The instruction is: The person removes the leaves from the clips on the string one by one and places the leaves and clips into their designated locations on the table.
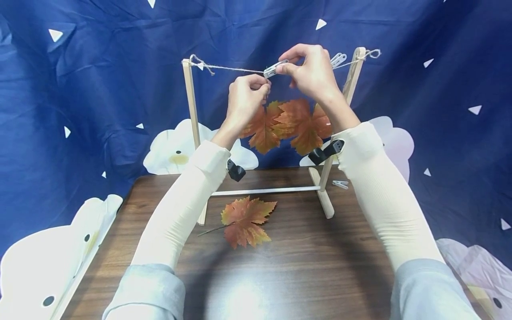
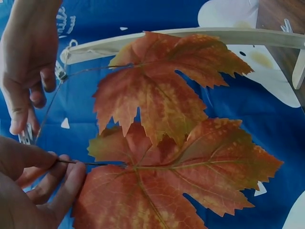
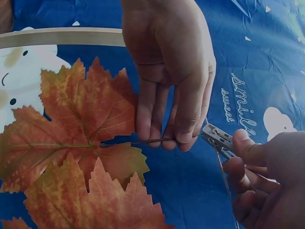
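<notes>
My left hand [image 1: 249, 95] pinches the thin stem of an orange maple leaf [image 2: 176, 176] just under the string [image 1: 236, 69]. The leaf hangs down beside my fingers. With thumb and fingers, my right hand [image 1: 314, 71] holds a pale clothespin [image 3: 220, 140], its tip right at the string and the stem end. A second maple leaf [image 1: 306, 124] hangs to the right, overlapping the first; another clothespin [image 1: 338, 60] grips the string above it, partly hidden behind my right hand.
A wooden frame [image 1: 192, 102] with two posts carries the string. On the brown table [image 1: 312, 266] lie another maple leaf [image 1: 248, 221], in front of the frame's white crossbar [image 1: 268, 191], and a loose clothespin [image 1: 340, 184] by the right foot. A blue curtain [image 1: 120, 89] hangs behind.
</notes>
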Demonstrator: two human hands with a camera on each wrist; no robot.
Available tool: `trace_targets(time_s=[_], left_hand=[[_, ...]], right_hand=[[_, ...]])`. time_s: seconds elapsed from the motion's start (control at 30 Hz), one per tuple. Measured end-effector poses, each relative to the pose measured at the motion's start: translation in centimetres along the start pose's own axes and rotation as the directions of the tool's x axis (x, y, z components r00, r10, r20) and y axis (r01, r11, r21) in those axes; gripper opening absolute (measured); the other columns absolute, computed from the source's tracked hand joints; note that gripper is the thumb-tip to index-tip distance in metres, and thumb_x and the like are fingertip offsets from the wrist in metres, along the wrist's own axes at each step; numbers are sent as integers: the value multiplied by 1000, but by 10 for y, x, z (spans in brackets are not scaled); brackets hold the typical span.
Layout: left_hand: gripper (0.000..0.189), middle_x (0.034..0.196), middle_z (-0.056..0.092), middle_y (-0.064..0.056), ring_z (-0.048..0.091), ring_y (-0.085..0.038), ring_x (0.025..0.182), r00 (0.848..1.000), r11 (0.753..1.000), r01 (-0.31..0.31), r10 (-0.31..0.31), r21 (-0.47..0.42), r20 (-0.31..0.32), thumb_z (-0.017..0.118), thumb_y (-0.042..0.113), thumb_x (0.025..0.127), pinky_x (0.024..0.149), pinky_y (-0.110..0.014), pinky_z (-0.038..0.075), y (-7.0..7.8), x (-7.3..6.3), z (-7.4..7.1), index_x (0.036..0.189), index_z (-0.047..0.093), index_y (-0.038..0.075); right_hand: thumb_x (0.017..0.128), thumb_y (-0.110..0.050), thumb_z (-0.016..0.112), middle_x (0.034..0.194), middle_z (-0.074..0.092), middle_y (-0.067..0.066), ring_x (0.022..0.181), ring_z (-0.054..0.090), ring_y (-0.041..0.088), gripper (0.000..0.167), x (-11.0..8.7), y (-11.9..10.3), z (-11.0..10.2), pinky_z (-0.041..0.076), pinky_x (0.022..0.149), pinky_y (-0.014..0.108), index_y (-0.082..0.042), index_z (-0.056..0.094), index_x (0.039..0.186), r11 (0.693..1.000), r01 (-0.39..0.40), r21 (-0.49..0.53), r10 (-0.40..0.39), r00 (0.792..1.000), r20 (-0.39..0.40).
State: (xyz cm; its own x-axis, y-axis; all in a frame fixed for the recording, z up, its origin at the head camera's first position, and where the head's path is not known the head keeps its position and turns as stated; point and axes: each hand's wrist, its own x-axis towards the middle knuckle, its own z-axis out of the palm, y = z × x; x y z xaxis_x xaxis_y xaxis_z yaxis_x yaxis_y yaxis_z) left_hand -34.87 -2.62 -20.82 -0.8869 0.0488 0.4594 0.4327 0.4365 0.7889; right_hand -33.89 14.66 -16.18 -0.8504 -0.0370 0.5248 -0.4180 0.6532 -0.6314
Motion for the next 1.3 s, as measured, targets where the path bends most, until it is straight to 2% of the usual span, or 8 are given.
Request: trace_targets(time_s=[0.23,0.47,0.57,0.67,0.83,1.07,1.2,1.3], left_hand=[[15,90,77,-7,75,-21,81,1000,1000,-10,10,-13,-3,69,18,104,72,-22,57,3,-1,-4,107,81,10],[14,94,79,-10,78,-25,85,1000,999,-14,13,-33,-11,70,17,104,75,-22,61,6,-4,-9,108,81,9],[14,96,79,-12,78,-23,82,1000,999,-23,23,-35,-19,70,16,104,75,-22,62,5,-4,-12,107,81,8],[14,93,79,-9,77,-19,78,999,1000,-22,21,-21,-26,70,16,103,74,-21,61,5,-5,-14,107,81,9],[14,93,79,-9,78,-19,78,999,1000,-23,23,-10,-38,70,16,103,72,-20,61,2,-7,-20,105,81,9],[14,95,80,-10,79,-24,82,999,1000,-23,23,11,-40,70,17,103,71,-20,61,0,-11,-26,106,81,9],[15,94,80,-7,77,-20,79,999,1000,-19,20,21,-41,70,18,103,69,-20,60,0,-13,-30,106,82,10],[15,94,81,-6,77,-19,79,999,1000,-18,18,14,-42,71,19,102,69,-20,59,1,-15,-33,107,82,10]], right_hand=[[99,-29,78,89,72,-7,51,60,6,28,1,-4,-3,50,57,19,-10,80,119,999,19,49,-16,998,-60],[99,-26,78,81,68,-15,50,59,7,27,-2,-2,-10,51,58,18,-8,79,119,992,7,122,3,997,-78],[98,-25,79,81,69,-15,50,58,8,27,-3,-1,-14,51,57,19,-8,79,119,989,15,149,-1,996,-94],[97,-25,80,82,69,-15,49,58,8,27,-4,1,-16,50,55,19,-9,80,118,983,12,181,6,995,-97],[97,-24,80,83,70,-14,49,58,8,26,-6,6,-19,47,53,19,-8,80,117,977,-1,211,23,994,-103],[98,-24,79,93,69,-12,52,60,6,33,-10,11,-26,51,57,18,-9,76,127,971,-24,239,42,997,-70],[100,-29,77,103,64,-11,57,64,6,40,-15,16,-32,47,52,17,-13,70,136,968,-44,249,53,998,-30],[99,-31,77,107,62,-11,59,65,6,40,-19,20,-37,42,47,17,-17,68,136,963,-41,265,49,999,-24]])
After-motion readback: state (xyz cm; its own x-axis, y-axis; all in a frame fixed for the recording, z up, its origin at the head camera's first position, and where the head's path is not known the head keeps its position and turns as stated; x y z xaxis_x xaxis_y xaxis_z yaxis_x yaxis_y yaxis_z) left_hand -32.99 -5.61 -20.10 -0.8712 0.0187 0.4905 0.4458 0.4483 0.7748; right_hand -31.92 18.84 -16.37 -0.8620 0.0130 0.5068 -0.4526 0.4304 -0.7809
